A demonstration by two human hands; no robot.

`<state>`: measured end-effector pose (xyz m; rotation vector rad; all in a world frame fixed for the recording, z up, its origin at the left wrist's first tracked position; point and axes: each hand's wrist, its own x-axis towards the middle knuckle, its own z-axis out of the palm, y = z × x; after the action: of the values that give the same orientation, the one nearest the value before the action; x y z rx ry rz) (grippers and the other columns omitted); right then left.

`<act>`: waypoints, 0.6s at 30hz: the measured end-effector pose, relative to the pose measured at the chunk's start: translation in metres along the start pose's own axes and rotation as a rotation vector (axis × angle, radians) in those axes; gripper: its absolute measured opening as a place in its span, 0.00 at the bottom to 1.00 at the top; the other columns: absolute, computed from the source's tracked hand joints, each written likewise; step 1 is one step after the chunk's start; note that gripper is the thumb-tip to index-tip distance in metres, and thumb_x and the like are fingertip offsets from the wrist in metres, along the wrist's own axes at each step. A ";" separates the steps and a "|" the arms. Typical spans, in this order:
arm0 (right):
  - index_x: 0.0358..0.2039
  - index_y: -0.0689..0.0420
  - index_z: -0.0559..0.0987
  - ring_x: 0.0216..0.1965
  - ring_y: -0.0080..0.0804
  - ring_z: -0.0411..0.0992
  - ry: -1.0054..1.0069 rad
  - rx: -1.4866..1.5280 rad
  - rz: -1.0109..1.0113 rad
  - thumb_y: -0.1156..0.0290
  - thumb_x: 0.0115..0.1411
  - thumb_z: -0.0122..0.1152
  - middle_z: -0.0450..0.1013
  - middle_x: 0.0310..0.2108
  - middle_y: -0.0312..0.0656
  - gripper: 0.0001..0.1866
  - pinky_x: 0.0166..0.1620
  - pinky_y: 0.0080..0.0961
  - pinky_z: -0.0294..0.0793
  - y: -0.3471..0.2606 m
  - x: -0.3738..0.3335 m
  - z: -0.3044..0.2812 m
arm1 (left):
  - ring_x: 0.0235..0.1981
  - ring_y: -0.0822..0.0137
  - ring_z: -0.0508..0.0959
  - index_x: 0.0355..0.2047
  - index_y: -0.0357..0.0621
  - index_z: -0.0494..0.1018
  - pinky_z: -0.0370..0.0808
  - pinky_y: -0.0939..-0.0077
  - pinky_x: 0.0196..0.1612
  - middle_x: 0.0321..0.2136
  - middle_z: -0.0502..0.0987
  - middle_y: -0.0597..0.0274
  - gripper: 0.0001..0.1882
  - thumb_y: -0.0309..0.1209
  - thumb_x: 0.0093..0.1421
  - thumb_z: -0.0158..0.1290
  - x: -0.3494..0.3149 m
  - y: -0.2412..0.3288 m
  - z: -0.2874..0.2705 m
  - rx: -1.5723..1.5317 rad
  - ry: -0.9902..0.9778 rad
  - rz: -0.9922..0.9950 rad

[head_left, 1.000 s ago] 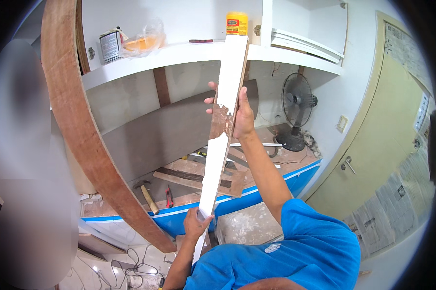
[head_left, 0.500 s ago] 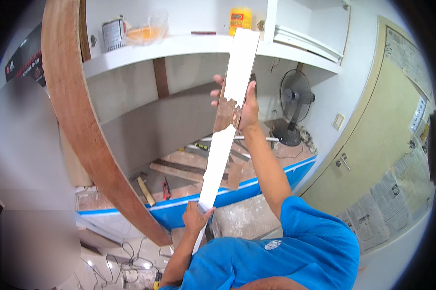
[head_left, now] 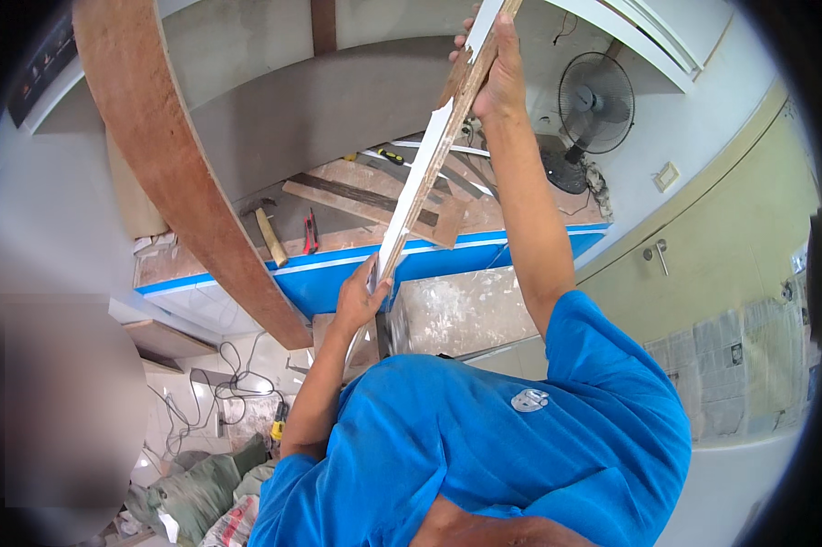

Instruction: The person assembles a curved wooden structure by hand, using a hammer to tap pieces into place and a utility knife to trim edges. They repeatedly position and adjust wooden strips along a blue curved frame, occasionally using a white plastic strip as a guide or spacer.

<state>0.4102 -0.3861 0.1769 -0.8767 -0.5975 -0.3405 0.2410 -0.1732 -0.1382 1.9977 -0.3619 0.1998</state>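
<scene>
I hold a long, narrow wooden board (head_left: 417,178) slantwise in front of me, its white facing chipped away in places to show brown wood. My right hand (head_left: 500,77) is closed around the upper part, thumb on the near edge and fingertips showing past the far side. Lower down, my left hand (head_left: 361,296) grips the board near its bottom end. The board's top runs out of the picture. Behind it, several loose wood strips (head_left: 338,201) lie on the worktop, with a hammer (head_left: 270,237) and a red utility knife (head_left: 310,232) at the left.
A tall curved plywood panel (head_left: 169,137) stands at the left. A black fan (head_left: 596,109) is at the worktop's right end, near a beige door (head_left: 703,246). Cables (head_left: 233,378) and sacks (head_left: 196,488) lie on the floor at lower left, beside a blurred shape.
The board has turned from its broad white face to show its narrow brown edge. My view has tipped downward, bringing more floor into sight. Both hands keep their hold.
</scene>
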 end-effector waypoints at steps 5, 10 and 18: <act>0.49 0.59 0.71 0.32 0.24 0.69 0.221 -0.361 -0.105 0.53 0.55 0.69 0.69 0.32 0.35 0.29 0.34 0.22 0.71 -0.005 0.008 0.011 | 0.46 0.48 0.79 0.58 0.35 0.66 0.74 0.63 0.46 0.44 0.77 0.41 0.28 0.38 0.62 0.55 -0.009 0.021 -0.007 -0.178 -0.068 -0.147; 0.52 0.63 0.69 0.38 0.30 0.70 0.212 -0.612 -0.205 0.50 0.53 0.70 0.72 0.39 0.41 0.36 0.40 0.30 0.71 -0.002 0.012 0.027 | 0.42 0.49 0.79 0.54 0.34 0.67 0.74 0.63 0.45 0.42 0.77 0.41 0.25 0.39 0.63 0.54 -0.009 -0.006 0.003 -0.084 0.229 -0.033; 0.55 0.56 0.73 0.43 0.29 0.70 -0.105 -0.484 -0.137 0.47 0.52 0.70 0.74 0.42 0.37 0.36 0.47 0.27 0.70 -0.008 0.011 0.010 | 0.42 0.55 0.79 0.53 0.36 0.70 0.75 0.67 0.45 0.41 0.78 0.48 0.24 0.37 0.60 0.57 -0.020 -0.009 0.019 -0.044 0.479 0.017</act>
<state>0.4113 -0.3838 0.1935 -1.3269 -0.6873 -0.5801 0.2250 -0.1835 -0.1600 1.8326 -0.0734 0.6600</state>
